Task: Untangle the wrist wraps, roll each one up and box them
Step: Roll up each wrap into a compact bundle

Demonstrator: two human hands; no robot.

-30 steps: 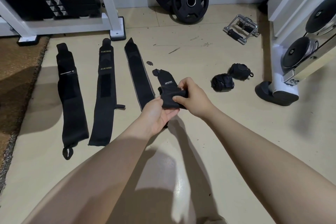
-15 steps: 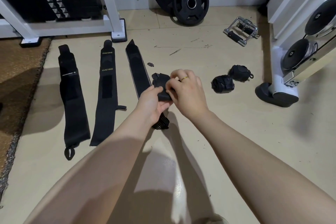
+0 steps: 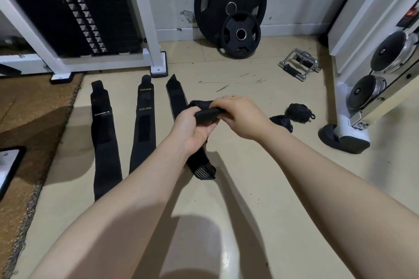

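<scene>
Black elastic wrist wrap gets rolled at frame centre, left hand & right hand both curled round it, tail trailing to 6 o'clock; keeping tension w/ edges aligned should give a tight roll.

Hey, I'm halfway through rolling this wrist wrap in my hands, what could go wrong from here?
1. The wrap's loose tail hangs below your left hand to the floor; if the right hand eases off, the roll may spring open.
2. The tail may drag across the flat wrap beside it and shift it.
3. No box is in view, so the two rolled wraps could stay unboxed.
</scene>
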